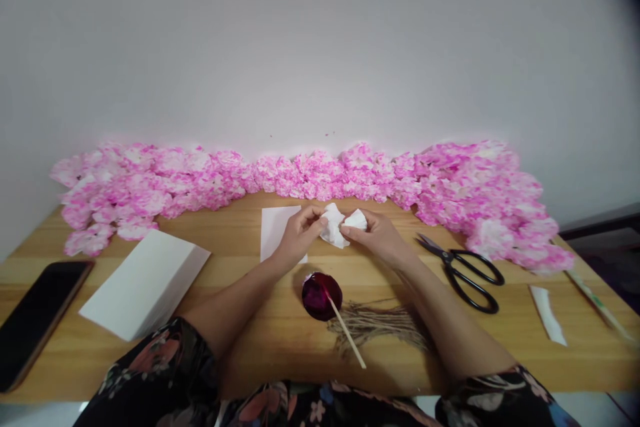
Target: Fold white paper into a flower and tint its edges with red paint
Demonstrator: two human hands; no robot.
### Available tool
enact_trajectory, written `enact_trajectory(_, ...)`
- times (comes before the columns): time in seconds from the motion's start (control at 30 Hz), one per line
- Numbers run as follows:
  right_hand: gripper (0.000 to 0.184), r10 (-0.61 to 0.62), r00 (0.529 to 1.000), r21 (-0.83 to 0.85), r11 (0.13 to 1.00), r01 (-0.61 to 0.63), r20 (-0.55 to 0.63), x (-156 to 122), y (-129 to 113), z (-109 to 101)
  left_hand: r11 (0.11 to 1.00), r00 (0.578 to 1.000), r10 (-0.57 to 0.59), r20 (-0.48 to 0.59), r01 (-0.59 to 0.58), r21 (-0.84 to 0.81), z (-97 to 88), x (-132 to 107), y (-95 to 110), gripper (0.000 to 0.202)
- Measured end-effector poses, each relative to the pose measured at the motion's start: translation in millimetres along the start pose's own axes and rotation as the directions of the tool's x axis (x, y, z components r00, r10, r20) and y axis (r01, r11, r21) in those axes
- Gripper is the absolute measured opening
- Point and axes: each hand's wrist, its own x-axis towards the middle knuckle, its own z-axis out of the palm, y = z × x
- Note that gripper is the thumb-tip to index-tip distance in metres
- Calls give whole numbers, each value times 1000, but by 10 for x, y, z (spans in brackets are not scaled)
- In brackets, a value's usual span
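Note:
Between my two hands is a white crinkled paper flower [333, 227], its thin layers partly spread. My left hand [303, 230] pinches the flower's left edge between thumb and fingers. On the other side, my right hand [373, 232] grips a gathered white paper piece [355, 219]; whether it joins the flower I cannot tell. Under the left fingers lies a flat white sheet [276, 230]. Nearer to me stands a small bowl of dark magenta liquid [320, 297] with a wooden stick [347, 335] resting in it. A bundle of brown twine strands [383, 323] lies beside it.
Pink and white paper flowers [320, 175] line the back of the wooden table [280, 353] along the wall. Black-handled scissors [467, 273] lie right of my arm, near a white paper strip [548, 315]. At left are a white paper block [145, 283] and a phone [43, 317].

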Motion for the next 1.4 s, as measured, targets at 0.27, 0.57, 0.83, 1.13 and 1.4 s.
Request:
enact_trajectory(0.27, 28, -58, 998, -46, 997, 60, 39, -18, 38, 16, 1000, 999, -26, -24, 26, -9, 18, 15, -46, 30)
enact_trajectory(0.57, 26, -94, 993, -32, 995, 97, 71, -21, 17, 12, 998, 990, -64, -122, 64, -3, 26, 26, 2, 35)
enact_trajectory(0.83, 27, -107, 992, -69, 991, 112, 73, -5, 59, -5, 1000, 1000, -11, -16, 11, 3, 21, 15, -6, 27)
enact_trajectory(1.13, 25, -407, 837, -410, 878, 247, -367, -76, -104, 47, 989, 983, 41, -178, -15, 145, 22, 8, 14, 27)
enact_trajectory(1.4, 34, -337, 921, -522, 831, 194, -194, -150, -195, 172, 947, 982, 180, -56, -158, 279, 69, -50, 4, 25)
